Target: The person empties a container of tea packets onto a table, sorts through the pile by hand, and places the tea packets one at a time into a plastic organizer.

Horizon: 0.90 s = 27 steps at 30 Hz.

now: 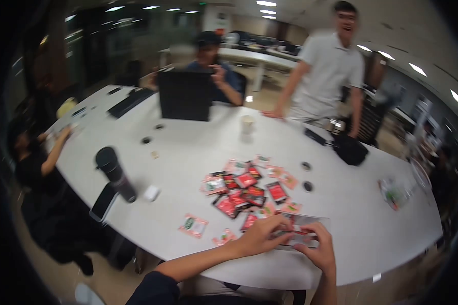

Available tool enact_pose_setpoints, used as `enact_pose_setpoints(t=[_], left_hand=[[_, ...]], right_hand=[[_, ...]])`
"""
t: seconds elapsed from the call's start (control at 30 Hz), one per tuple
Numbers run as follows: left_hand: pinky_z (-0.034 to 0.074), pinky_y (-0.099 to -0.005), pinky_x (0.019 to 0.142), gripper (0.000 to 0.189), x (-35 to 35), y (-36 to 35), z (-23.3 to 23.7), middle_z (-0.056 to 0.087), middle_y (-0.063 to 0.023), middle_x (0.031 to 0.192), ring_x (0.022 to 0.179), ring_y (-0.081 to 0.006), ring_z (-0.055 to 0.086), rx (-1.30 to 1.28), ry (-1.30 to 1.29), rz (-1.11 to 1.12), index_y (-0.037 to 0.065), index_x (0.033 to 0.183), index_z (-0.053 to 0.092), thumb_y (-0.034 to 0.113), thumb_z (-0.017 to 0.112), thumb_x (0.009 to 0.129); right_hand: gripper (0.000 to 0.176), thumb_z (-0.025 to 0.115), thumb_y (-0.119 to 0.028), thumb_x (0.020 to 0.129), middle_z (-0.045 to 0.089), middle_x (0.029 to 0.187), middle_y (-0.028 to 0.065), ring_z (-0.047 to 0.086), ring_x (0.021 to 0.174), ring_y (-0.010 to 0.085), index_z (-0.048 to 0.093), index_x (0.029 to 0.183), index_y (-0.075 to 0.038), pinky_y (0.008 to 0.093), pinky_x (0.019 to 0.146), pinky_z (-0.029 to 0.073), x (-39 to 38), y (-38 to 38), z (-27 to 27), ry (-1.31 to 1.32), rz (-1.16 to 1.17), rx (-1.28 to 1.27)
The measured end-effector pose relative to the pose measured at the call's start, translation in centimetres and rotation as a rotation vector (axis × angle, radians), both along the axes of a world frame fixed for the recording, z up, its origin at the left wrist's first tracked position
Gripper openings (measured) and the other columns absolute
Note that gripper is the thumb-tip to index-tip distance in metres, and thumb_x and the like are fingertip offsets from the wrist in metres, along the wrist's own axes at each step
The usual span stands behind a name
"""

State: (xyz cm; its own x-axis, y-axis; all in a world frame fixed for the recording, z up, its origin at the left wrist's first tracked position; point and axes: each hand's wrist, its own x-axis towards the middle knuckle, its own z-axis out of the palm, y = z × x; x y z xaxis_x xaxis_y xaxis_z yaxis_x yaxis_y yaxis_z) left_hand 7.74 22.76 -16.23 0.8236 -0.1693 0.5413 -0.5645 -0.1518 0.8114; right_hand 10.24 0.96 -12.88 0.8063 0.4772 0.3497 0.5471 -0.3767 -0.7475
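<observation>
My left hand point(261, 236) and my right hand point(318, 247) meet near the front edge of the table. Their fingers are closed on a small red packet point(294, 230), mostly covered by the fingers and blurred. Beneath them lies a clear, shallow box point(315, 221), partly hidden by my hands. Just beyond my left hand is a loose pile of red and black packets point(239, 195) mixed with pink and white ones. A pink packet with a green mark point(193, 225) lies apart, left of my left hand.
Left of the pile stand a dark tumbler point(115, 174), a phone point(104, 202) and a small white case point(151, 193). Farther off are a paper cup point(247, 124), a laptop point(185, 95) and a black bag point(350, 150). A clear plastic bag point(393, 194) lies right. Other people surround the table.
</observation>
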Motion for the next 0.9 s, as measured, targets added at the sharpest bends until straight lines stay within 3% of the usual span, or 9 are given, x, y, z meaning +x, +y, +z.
enact_pose_setpoints(t=[0.13, 0.17, 0.2, 0.27, 0.37, 0.57, 0.63, 0.77, 0.9], left_hand=[[0.052, -0.0215, 0.069, 0.017, 0.8, -1.2, 2.9, 0.067, -0.0072, 0.098, 0.086, -0.012, 0.066, 0.028, 0.12, -0.133, 0.002, 0.102, 0.06, 0.01, 0.07, 0.091], [0.057, -0.0292, 0.078, 0.024, 1.2, -1.2, 3.5, 0.067, -0.0092, 0.097, 0.092, -0.0209, 0.071, 0.038, 0.101, -0.134, 0.002, 0.107, 0.062, 0.016, 0.072, 0.089], [0.057, -0.0292, 0.078, 0.024, 1.6, -1.2, 4.1, 0.067, -0.0092, 0.097, 0.092, -0.0209, 0.071, 0.042, 0.093, -0.155, 0.002, 0.107, 0.062, 0.016, 0.072, 0.089], [0.05, -0.0236, 0.063, 0.023, 2.1, -1.1, 4.9, 0.068, -0.0074, 0.1, 0.081, -0.0093, 0.065, 0.087, -0.038, -0.094, 0.006, 0.113, 0.065, 0.013, 0.07, 0.091], [0.05, -0.0263, 0.062, 0.024, 3.0, -0.2, 4.7, 0.067, -0.006, 0.097, 0.077, -0.0107, 0.063, 0.143, -0.061, -0.109, 0.007, 0.114, 0.069, 0.013, 0.069, 0.091], [0.05, -0.0263, 0.062, 0.026, 3.0, 0.1, 4.7, 0.068, -0.0045, 0.09, 0.074, -0.0118, 0.062, 0.179, -0.048, -0.099, 0.006, 0.115, 0.07, 0.011, 0.07, 0.089], [0.053, -0.029, 0.066, 0.028, 2.9, 0.5, 5.6, 0.07, -0.0088, 0.091, 0.079, -0.017, 0.068, 0.157, 0.106, -0.137, 0.004, 0.115, 0.067, 0.015, 0.069, 0.09], [0.053, -0.0285, 0.069, 0.031, 3.5, 1.4, 5.1, 0.07, -0.0076, 0.093, 0.081, -0.0153, 0.065, 0.153, -0.03, 0.048, 0.004, 0.115, 0.068, 0.013, 0.074, 0.085], [0.052, -0.0294, 0.068, 0.023, 4.3, 2.0, 5.2, 0.069, -0.0078, 0.09, 0.078, -0.0175, 0.064, 0.292, -0.005, 0.052, 0.003, 0.106, 0.069, 0.015, 0.072, 0.087]], right_hand=[[0.03, 0.079, -0.005, 0.079, 0.068, 0.095, 0.0095, 0.067, 0.084, 0.0171, 0.067, 0.105, 0.0, 0.0269, 0.071, 0.056, 0.4, -0.6, 0.3, -0.018, 0.008, 0.166], [0.023, 0.076, -0.003, 0.082, 0.068, 0.092, 0.0093, 0.068, 0.083, 0.0156, 0.067, 0.102, 0.002, 0.0266, 0.071, 0.057, 0.5, -0.6, 0.5, -0.011, -0.022, 0.194], [0.023, 0.076, -0.003, 0.082, 0.068, 0.092, 0.0093, 0.068, 0.083, 0.0156, 0.067, 0.102, 0.002, 0.0266, 0.071, 0.057, 0.7, -0.8, 0.5, -0.021, -0.042, 0.196], [0.023, 0.075, -0.004, 0.084, 0.068, 0.093, 0.0093, 0.069, 0.089, 0.0153, 0.065, 0.102, 0.004, 0.0269, 0.074, 0.057, 0.8, -1.2, 0.5, 0.087, -0.095, 0.3], [0.026, 0.075, -0.005, 0.084, 0.068, 0.094, 0.0095, 0.069, 0.093, 0.0161, 0.062, 0.105, 0.005, 0.0268, 0.077, 0.057, 0.1, -0.5, 0.4, 0.197, -0.115, 0.447], [0.028, 0.076, -0.008, 0.085, 0.068, 0.097, 0.0077, 0.068, 0.094, 0.0159, 0.062, 0.107, 0.001, 0.0299, 0.082, 0.056, 0.0, 0.1, 0.0, 0.057, -0.113, 0.142], [0.027, 0.076, -0.009, 0.085, 0.068, 0.098, 0.0071, 0.068, 0.094, 0.0153, 0.063, 0.107, 0.001, 0.0308, 0.083, 0.056, 0.5, -0.3, -0.7, 0.061, -0.122, 0.054], [0.028, 0.069, 0.001, 0.088, 0.067, 0.107, 0.008, 0.064, 0.099, 0.0122, 0.055, 0.112, 0.0, 0.0295, 0.086, 0.055, 0.9, -1.6, -1.5, 0.358, -0.151, 0.586], [0.037, 0.067, 0.005, 0.087, 0.065, 0.111, 0.0117, 0.065, 0.1, 0.0136, 0.048, 0.118, 0.001, 0.0273, 0.088, 0.053, 0.3, -1.9, -0.7, 0.36, -0.164, 0.655]])
